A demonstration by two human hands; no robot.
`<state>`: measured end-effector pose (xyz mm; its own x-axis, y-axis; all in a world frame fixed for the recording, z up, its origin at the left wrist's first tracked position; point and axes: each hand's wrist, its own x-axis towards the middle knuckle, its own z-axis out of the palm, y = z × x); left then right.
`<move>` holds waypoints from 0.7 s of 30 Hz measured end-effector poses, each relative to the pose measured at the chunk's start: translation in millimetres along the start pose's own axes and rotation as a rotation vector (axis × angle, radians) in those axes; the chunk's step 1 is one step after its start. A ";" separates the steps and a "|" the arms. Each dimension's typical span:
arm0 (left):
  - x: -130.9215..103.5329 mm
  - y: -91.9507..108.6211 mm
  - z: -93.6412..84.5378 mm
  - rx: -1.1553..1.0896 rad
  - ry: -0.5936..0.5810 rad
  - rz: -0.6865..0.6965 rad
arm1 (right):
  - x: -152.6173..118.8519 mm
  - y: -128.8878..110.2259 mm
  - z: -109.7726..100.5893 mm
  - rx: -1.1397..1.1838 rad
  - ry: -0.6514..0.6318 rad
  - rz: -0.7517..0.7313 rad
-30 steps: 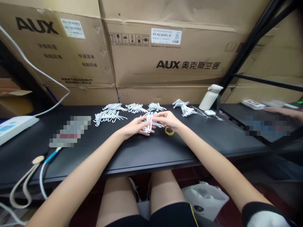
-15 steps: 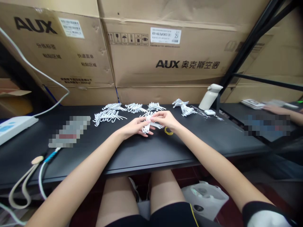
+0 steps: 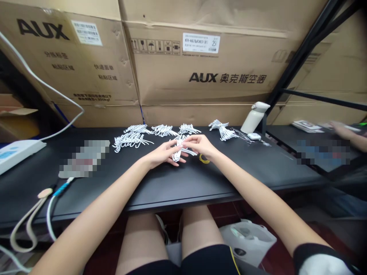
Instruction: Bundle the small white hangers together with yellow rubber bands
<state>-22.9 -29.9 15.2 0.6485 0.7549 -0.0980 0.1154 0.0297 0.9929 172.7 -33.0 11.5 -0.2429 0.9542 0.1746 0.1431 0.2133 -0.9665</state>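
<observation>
Between my hands is a bunch of thin white hooks (image 3: 177, 155), held just above the dark table. My left hand (image 3: 163, 154) grips the bunch from the left, thumb on top and fingers beneath. My right hand (image 3: 200, 146) is closed in a pinch at the bunch's upper right; the exact spot its fingertips hold is partly hidden. Just right of the bunch, yellow rubber bands (image 3: 204, 159) lie below my right hand. Behind my hands are several piles of white hooks (image 3: 130, 142), and a gathered bundle of hooks (image 3: 223, 130) lies farther right.
A pale bottle (image 3: 255, 117) and a small white case (image 3: 254, 136) stand at the table's (image 3: 183, 191) back right. On the left lie a blurred-out phone (image 3: 86, 158) with a cable and a white device (image 3: 20, 154). Large cartons (image 3: 229, 91) rise behind. Another person's hand (image 3: 348, 131) is at far right.
My hands and the bunch of hooks stay nearly in place, with only tiny finger shifts. At far right, the other person's hand has moved a little.
</observation>
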 end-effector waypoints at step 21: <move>6.3 -3.9 -7.5 -0.079 0.207 0.066 | 15.9 21.9 -27.5 -0.442 0.471 -0.204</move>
<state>-24.9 -20.3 11.2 0.4832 0.8752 -0.0242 0.0131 0.0204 0.9997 198.3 -7.3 -1.7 0.1228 0.8538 0.5059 0.5418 0.3694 -0.7550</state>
